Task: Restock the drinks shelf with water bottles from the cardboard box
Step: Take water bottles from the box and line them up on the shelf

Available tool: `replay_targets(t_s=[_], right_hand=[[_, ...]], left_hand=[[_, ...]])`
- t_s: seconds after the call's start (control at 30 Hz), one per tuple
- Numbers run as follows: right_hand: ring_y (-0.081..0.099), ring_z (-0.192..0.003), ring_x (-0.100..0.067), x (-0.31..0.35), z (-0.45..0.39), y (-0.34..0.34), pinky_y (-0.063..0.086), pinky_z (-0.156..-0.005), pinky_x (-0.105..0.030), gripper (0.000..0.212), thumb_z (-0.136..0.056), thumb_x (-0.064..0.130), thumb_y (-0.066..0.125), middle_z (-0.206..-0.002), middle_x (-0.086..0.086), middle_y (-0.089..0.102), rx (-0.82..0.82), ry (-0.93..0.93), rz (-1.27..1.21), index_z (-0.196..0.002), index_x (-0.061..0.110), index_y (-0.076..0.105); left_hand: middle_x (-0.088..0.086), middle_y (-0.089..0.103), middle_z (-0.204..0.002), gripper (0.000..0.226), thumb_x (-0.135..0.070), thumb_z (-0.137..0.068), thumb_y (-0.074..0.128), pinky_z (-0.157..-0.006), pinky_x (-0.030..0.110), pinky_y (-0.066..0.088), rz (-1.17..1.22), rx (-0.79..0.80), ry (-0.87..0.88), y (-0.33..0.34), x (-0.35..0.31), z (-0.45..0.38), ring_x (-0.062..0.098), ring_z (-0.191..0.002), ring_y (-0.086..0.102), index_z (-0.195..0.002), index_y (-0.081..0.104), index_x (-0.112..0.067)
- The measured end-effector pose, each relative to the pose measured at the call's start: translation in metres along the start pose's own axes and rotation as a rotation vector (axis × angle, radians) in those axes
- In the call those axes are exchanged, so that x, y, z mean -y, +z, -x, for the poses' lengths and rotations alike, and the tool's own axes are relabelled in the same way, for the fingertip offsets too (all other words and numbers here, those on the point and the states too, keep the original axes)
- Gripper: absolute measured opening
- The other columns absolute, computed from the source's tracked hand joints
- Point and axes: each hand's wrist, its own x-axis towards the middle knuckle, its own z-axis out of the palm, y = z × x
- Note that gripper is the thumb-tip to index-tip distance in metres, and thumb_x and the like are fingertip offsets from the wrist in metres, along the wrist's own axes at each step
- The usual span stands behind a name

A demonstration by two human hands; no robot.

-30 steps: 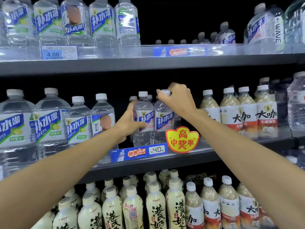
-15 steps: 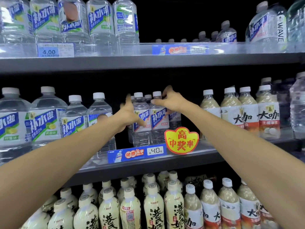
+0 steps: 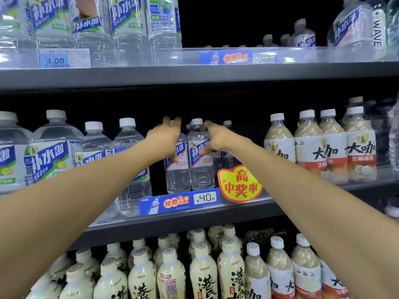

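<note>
Two small clear water bottles with blue labels stand side by side at the front of the middle shelf (image 3: 216, 220). My left hand (image 3: 165, 141) lies against the left bottle (image 3: 177, 175), thumb on its label and fingers stretched up past the cap. My right hand (image 3: 217, 139) rests against the right side of the right bottle (image 3: 199, 171), thumb on the label and fingers spread by its neck. Neither hand is closed around a bottle. More small bottles stand in the dark behind them. The cardboard box is out of view.
Larger water bottles (image 3: 54, 152) fill the shelf to the left, and milk-tea bottles (image 3: 311, 147) stand to the right. A yellow promo tag (image 3: 239, 183) and a blue price strip (image 3: 179, 201) hang on the shelf edge. Shelves above and below are stocked too.
My right hand has left the right bottle's cap and dropped to its side. My left hand has loosened, its fingers now stretched upward. The view has moved closer to the shelf.
</note>
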Motion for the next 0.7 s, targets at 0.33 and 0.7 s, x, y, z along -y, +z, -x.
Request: replay_targets(t_s=[0.33, 0.7], right_hand=[[0.052, -0.123, -0.033, -0.001, -0.009, 0.010, 0.046, -0.101, -0.044, 0.085, -0.071, 0.026, 0.085, -0.137, -0.014, 0.051, -0.049, 0.011, 0.060, -0.140, 0.012, 0.038], [0.056, -0.117, -0.034, 0.013, 0.012, 0.010, 0.050, -0.094, -0.040, 0.078, -0.084, 0.034, 0.073, -0.134, -0.017, 0.053, -0.001, 0.065, 0.254, -0.145, 0.010, 0.031]], left_hand=[[0.018, 0.031, -0.146, 0.118, -0.028, -0.065, 0.088, -0.085, 0.043, 0.051, -0.079, -0.033, -0.016, 0.011, -0.002, -0.011, 0.037, -0.123, 0.051, -0.152, 0.010, -0.014], [0.020, -0.003, -0.160, 0.113, -0.017, -0.078, 0.078, -0.098, 0.048, 0.047, -0.008, -0.013, 0.010, 0.006, -0.004, 0.000, 0.043, -0.131, 0.043, -0.155, -0.004, -0.018]])
